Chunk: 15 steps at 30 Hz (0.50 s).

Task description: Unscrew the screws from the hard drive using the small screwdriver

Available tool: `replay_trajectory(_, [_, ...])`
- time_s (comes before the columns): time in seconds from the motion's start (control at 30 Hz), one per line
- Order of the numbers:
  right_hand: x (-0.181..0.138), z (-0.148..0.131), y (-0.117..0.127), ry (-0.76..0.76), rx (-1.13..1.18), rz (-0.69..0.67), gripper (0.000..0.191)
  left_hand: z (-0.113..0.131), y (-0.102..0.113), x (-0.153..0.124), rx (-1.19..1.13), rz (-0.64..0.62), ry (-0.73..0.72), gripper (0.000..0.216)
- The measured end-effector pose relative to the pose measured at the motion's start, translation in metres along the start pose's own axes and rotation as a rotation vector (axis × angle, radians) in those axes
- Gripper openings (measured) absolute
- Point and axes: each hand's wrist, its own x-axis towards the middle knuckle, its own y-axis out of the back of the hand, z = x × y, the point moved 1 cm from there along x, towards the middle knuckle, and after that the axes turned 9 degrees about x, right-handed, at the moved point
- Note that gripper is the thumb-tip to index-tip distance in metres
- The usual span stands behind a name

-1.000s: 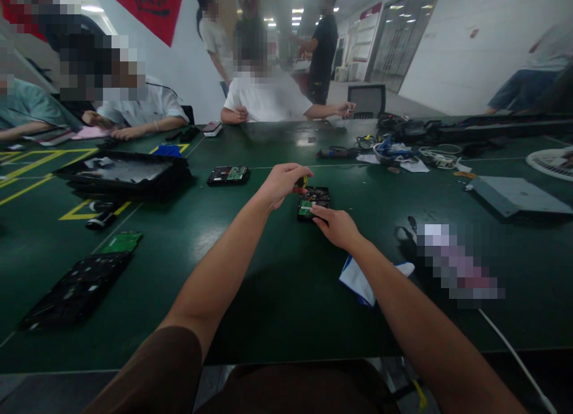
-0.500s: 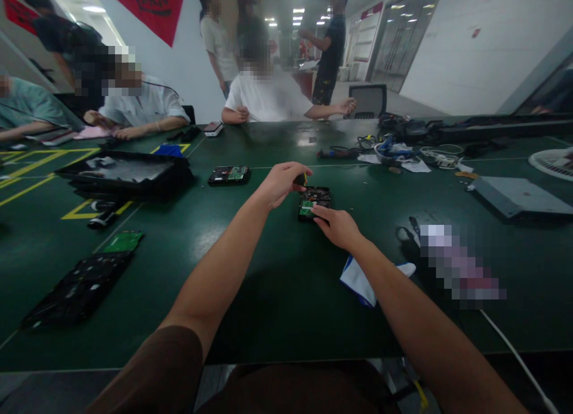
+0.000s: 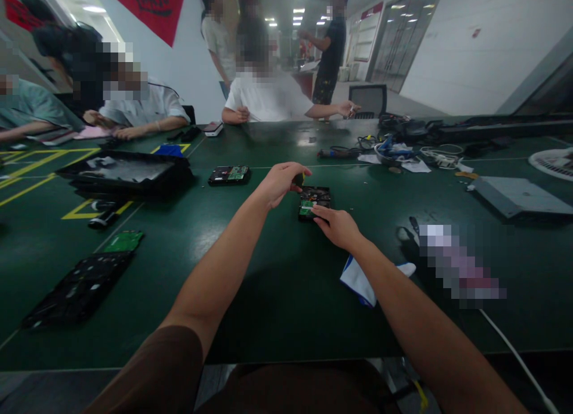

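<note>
A small black hard drive point(image 3: 316, 198) with a green circuit board lies on the dark green table point(image 3: 286, 294) in front of me. My left hand point(image 3: 280, 182) is closed around a small screwdriver point(image 3: 299, 179) with a yellow and black handle, its tip down over the drive's far left corner. My right hand point(image 3: 338, 226) rests on the drive's near edge, fingers pressed on it and holding it in place.
A second drive point(image 3: 228, 175) lies further left. A black tray point(image 3: 120, 172) and dismantled black panels point(image 3: 78, 289) sit on the left. A white and blue cloth point(image 3: 362, 280) lies by my right forearm. Cables and tools point(image 3: 394, 151) crowd the far right. Several people sit opposite.
My left hand has turned slightly on the screwdriver, hiding more of its red and yellow handle. My right hand and the drive have stayed put.
</note>
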Motion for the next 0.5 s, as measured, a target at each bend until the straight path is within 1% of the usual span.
replay_trajectory(0.07, [0.0001, 0.0, -0.0003, 0.001, -0.003, 0.0, 0.038, 0.0, -0.0007, -0.0008, -0.015, -0.02, 0.022, 0.016])
replay_trajectory(0.2, [0.0001, 0.0006, -0.0014, -0.004, -0.003, 0.004, 0.038, -0.0007, -0.0049, -0.0026, -0.137, -0.112, 0.083, 0.015])
replay_trajectory(0.3, [-0.0002, 0.0005, -0.0012, -0.005, -0.008, 0.003, 0.038, -0.0011, -0.0059, -0.0027, -0.181, -0.114, 0.098, 0.013])
replay_trajectory(0.37, [-0.0004, 0.0002, -0.0007, -0.011, -0.012, -0.002, 0.038, -0.0004, -0.0051, -0.0027, -0.164, -0.112, 0.087, 0.014])
replay_trajectory(0.5, [-0.0005, 0.0001, 0.0001, -0.003, -0.007, 0.002, 0.038, 0.002, -0.0014, -0.0032, -0.031, -0.078, 0.031, 0.02])
